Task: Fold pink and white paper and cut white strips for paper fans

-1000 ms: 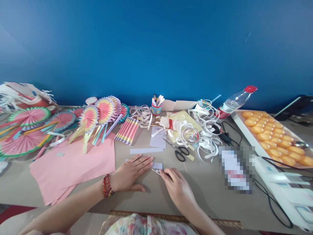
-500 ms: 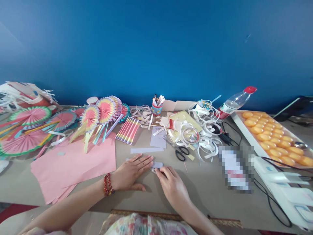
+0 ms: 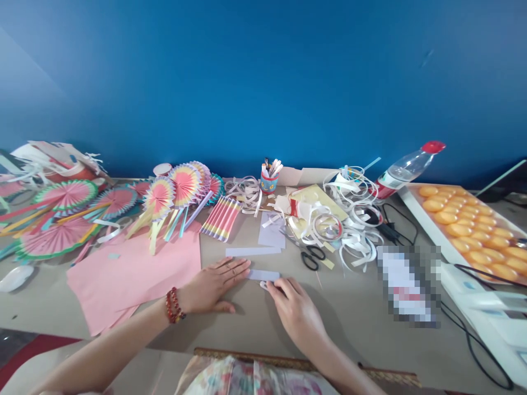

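My left hand (image 3: 216, 284) lies flat, fingers stretched out, on the left part of a lavender paper strip (image 3: 263, 275) on the table. A red beaded bracelet (image 3: 174, 305) circles that wrist. Beside the strip's right end, my right hand (image 3: 298, 311) is closed, with thumb and forefinger pinched together. A small whitish thing (image 3: 264, 285) shows at those fingertips, too small to name. Just beyond the hands lies another lavender strip (image 3: 252, 251), with lavender paper (image 3: 272, 230) behind it. Black-handled scissors (image 3: 310, 257) rest to the right. A pleated, striped paper piece (image 3: 221, 219) lies farther back.
Pink paper sheets (image 3: 144, 280) and several folded paper fans (image 3: 183, 184) lie left. A pen cup (image 3: 269, 182) stands at the back, near tangled white strips (image 3: 356, 241). A bottle (image 3: 405, 170) leans behind a tray of yellow-orange rounded things (image 3: 465, 225). A black cable (image 3: 473, 345) runs right.
My left hand has slid left along the strip, uncovering more of it. My right hand stays pinched beside the strip's right end. The view has shifted slightly left.
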Available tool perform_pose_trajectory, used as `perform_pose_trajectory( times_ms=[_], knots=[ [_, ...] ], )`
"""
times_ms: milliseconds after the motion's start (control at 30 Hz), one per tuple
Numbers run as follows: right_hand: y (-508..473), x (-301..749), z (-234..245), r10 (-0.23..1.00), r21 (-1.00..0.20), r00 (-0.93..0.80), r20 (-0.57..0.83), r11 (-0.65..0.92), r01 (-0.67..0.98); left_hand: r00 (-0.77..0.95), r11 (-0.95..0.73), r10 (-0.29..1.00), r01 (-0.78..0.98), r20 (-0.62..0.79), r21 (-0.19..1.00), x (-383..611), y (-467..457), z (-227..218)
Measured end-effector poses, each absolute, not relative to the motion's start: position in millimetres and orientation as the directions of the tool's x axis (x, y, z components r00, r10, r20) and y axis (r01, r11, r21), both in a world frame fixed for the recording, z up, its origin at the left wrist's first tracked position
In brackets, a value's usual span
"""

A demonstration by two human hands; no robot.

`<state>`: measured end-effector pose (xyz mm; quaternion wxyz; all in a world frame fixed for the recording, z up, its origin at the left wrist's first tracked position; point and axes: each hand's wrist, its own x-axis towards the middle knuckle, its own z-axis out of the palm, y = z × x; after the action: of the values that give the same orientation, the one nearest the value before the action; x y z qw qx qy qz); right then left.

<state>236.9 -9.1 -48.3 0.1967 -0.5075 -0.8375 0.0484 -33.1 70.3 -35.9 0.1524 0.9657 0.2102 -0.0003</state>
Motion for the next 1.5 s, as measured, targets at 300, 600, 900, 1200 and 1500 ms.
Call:
perform_pose_trajectory(
  times_ms=[300, 600, 900, 1200, 1500],
  knots=[
    [-5, 221, -47, 0.873, -0.298, -0.415, 0.256, 0.480, 0.825, 0.912, -0.857, 0.406, 0.403, -0.061, 0.321, -33, 70, -36],
    [-1, 207, -51, 0.861, -0.300, -0.438, 0.259, 0.503, 0.811, 0.915, -0.866, 0.398, 0.399, -0.067, 0.301, -33, 71, -36],
    [-2, 227, -48, 0.864, -0.338, -0.405, 0.298, 0.492, 0.802, 0.901, -0.862, 0.433, 0.425, -0.036, 0.275, -11, 64, -33],
    [-8, 272, -44, 0.860, -0.342, -0.409, 0.306, 0.500, 0.796, 0.900, -0.867, 0.436, 0.417, 0.010, 0.273, 26, 64, -35],
    [-9, 269, -46, 0.869, -0.317, -0.387, 0.309, 0.478, 0.819, 0.905, -0.879, 0.423, 0.421, -0.043, 0.224, 0, 63, -36]
  ],
)
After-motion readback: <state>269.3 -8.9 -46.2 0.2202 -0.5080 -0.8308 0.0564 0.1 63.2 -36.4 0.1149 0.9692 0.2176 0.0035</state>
